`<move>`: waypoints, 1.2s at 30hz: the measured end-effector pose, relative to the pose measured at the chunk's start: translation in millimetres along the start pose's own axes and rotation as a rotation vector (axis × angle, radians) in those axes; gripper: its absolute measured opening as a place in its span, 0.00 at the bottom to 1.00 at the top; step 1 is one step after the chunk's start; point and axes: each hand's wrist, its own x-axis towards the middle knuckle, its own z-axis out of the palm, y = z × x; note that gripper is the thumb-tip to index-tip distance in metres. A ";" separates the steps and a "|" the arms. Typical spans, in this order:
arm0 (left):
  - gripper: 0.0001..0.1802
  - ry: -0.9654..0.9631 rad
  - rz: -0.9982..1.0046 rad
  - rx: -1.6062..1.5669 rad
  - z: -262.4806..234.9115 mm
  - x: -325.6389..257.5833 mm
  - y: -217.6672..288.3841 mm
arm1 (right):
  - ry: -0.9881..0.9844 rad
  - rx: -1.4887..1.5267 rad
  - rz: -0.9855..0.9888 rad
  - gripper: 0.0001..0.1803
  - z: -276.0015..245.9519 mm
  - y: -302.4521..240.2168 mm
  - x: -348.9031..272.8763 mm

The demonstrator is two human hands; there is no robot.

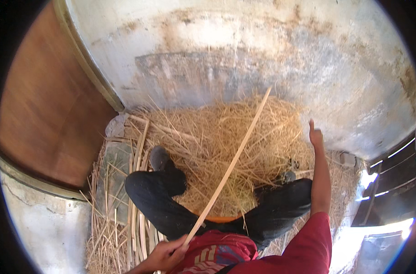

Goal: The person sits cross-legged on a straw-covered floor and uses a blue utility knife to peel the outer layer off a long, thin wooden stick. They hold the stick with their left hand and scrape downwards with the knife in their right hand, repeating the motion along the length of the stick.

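My left hand (168,254), low in the view, is closed round the near end of a long, flat, pale bamboo strip (233,166). The strip slants up and away to the right, over my lap and the heap of shavings (221,132). Out to the right, my right hand (315,136) is held far forward on a stretched arm, apart from the strip. One digit points up while the other fingers look curled; whatever they may hold is hidden. Beside my left leg lie several more long strips (135,201).
A stained plaster wall (217,50) rises close in front. To the left is a brown door panel (57,109) in a frame, with a grey slab (115,173) near its foot. My bent legs (157,196) frame the shavings. Dark slats (393,182) let in light at the right.
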 end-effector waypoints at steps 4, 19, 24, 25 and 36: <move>0.21 0.098 0.147 0.075 5.5 53.4 -11.3 | -0.192 0.223 -0.316 0.45 -35.4 -114.3 -91.0; 0.20 0.231 0.007 -0.507 37.1 70.1 -34.2 | -0.153 0.279 -1.257 0.37 7.0 -166.7 -348.7; 0.20 0.263 0.081 -0.578 33.9 64.0 -34.5 | -0.191 0.335 -1.291 0.36 7.1 -174.9 -352.0; 0.20 0.256 0.090 -0.634 32.6 61.9 -34.5 | -0.234 0.393 -1.287 0.36 3.0 -174.5 -355.7; 0.21 0.336 0.179 -0.317 36.6 42.9 -33.4 | -0.155 0.298 -1.278 0.36 -4.3 -185.4 -359.8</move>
